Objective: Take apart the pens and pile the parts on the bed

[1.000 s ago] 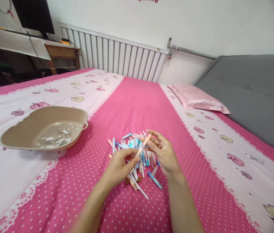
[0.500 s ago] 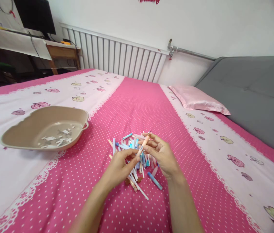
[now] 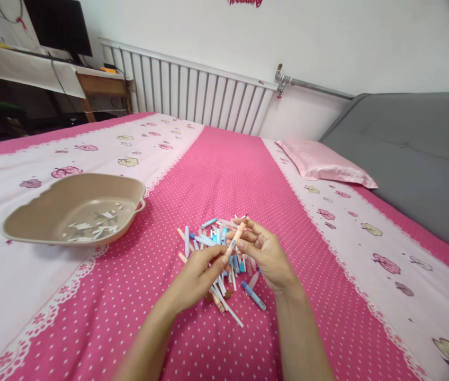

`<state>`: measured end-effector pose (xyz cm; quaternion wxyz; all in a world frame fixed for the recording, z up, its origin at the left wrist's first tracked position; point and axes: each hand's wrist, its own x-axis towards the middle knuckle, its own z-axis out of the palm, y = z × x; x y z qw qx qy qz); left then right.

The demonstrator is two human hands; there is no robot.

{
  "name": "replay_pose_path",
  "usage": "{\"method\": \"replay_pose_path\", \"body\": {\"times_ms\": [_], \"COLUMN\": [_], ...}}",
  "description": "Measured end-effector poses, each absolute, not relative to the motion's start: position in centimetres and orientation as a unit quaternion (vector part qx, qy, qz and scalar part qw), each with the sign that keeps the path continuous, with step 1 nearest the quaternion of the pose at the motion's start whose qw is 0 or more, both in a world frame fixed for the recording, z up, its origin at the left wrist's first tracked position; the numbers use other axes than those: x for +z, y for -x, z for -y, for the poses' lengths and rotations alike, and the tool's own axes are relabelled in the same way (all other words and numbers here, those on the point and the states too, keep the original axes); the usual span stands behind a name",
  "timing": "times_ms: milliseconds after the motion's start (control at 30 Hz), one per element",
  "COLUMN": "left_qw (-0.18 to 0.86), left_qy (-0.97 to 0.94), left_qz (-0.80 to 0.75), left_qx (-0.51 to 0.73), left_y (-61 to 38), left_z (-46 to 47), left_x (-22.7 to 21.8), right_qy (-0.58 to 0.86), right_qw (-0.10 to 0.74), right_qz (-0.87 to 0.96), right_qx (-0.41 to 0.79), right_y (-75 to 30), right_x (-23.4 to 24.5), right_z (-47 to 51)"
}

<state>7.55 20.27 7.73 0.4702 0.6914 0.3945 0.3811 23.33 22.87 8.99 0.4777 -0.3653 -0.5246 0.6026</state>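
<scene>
Between both hands is a peach-coloured marker pen (image 3: 237, 236), tilted with its upper end away from me. My left hand (image 3: 201, 272) pinches the lower end between thumb and fingers. Around the upper part, the thumb and fingers of my right hand (image 3: 263, 251) are closed, and a brown piece shows at that end. Below the hands lies a loose pile of marker parts (image 3: 235, 264) in blue, white, pink and peach, partly hidden by the hands. A blue marker (image 3: 253, 295) rests at the pile's near right, and a thin white stick (image 3: 230, 312) points towards me.
To the left, a beige plastic basin (image 3: 65, 196) holds small white pieces. The bed has a pink dotted sheet (image 3: 224, 164). A pink pillow (image 3: 323, 161) lies by the grey headboard (image 3: 411, 143). A white radiator (image 3: 188, 87) and a desk with a monitor (image 3: 57, 26) stand beyond.
A brown piece now shows at the marker's upper end, by my right fingertips. The hands have barely shifted; pile and basin look the same.
</scene>
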Motion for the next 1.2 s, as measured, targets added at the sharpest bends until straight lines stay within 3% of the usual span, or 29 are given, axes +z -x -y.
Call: {"method": "replay_pose_path", "body": {"times_ms": [767,1200], "left_qw": [0.453,0.461], "left_qy": [-0.681,-0.682], "left_qz": [-0.423,-0.401], "left_qx": [0.391,0.402], "left_y": [-7.73,-7.46], "left_z": [-20.39,-20.52], "left_x": [7.10,6.87], "right_qy": [0.392,0.327], "right_qw": [0.494,0.443], "right_qz": [0.548,0.549], "right_qx": [0.549,0.629], "right_y": [-22.90,-23.84], "right_x": [8.46,8.95], "right_z": [-23.13,-22.70]}}
